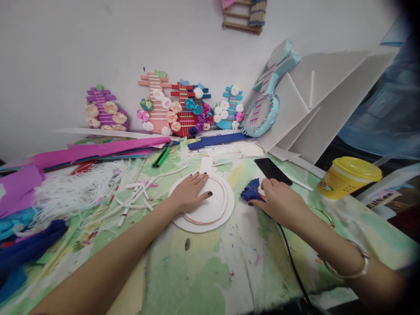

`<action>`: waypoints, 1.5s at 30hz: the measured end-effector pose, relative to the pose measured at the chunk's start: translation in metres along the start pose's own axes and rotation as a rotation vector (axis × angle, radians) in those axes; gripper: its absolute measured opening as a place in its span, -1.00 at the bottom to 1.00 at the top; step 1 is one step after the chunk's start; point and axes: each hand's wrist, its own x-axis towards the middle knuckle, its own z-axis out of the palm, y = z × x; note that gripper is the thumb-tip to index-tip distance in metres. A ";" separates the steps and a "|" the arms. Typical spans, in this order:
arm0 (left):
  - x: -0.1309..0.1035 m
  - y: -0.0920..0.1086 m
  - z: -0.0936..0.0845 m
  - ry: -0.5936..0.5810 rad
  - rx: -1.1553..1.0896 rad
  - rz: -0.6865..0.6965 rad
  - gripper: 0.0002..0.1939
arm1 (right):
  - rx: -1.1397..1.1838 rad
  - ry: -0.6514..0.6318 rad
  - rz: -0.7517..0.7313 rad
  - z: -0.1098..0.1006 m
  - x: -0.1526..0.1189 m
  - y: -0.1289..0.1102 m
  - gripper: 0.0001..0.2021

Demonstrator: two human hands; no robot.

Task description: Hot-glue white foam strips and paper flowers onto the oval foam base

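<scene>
On a round white board (226, 192), with a narrow tab at its far edge, my left hand (192, 191) lies flat with its fingers stretched out. A thin pinkish-edged ring strip (207, 222) runs in a circle on the board, partly under that hand. To the right, my right hand (278, 201) is closed around the handle of a blue hot glue gun (251, 189). The gun's nozzle end points left and away from me. A black cord (290, 251) trails from below the right hand to the table's near edge.
Behind the board lie a green cutter (162, 156), a blue strip (219, 141) and a black phone (272, 170). White strips (138, 197) and a heap of white string (77, 188) fill the left. A yellow tub (349, 177) stands right. Decorated paper instruments (187, 109) lean against the wall.
</scene>
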 end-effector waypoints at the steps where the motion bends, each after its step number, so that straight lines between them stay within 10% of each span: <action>1: 0.000 0.000 0.000 0.003 -0.004 -0.001 -0.25 | -0.054 -0.012 -0.006 0.008 -0.008 0.006 -0.62; 7: -0.001 -0.001 0.000 -0.002 -0.011 0.020 -0.26 | 0.081 -0.067 -0.005 0.042 -0.015 0.019 -0.71; 14: -0.001 0.000 -0.001 -0.014 -0.006 0.020 -0.30 | 0.280 -0.080 0.091 0.028 -0.017 0.025 -0.76; 22: -0.001 0.001 -0.001 -0.013 0.000 -0.007 -0.23 | 1.444 -0.287 0.212 0.004 -0.037 0.017 -0.74; 45: -0.002 0.002 -0.001 0.065 -0.055 0.017 -0.29 | 2.133 -0.448 0.428 0.020 -0.012 -0.030 -0.83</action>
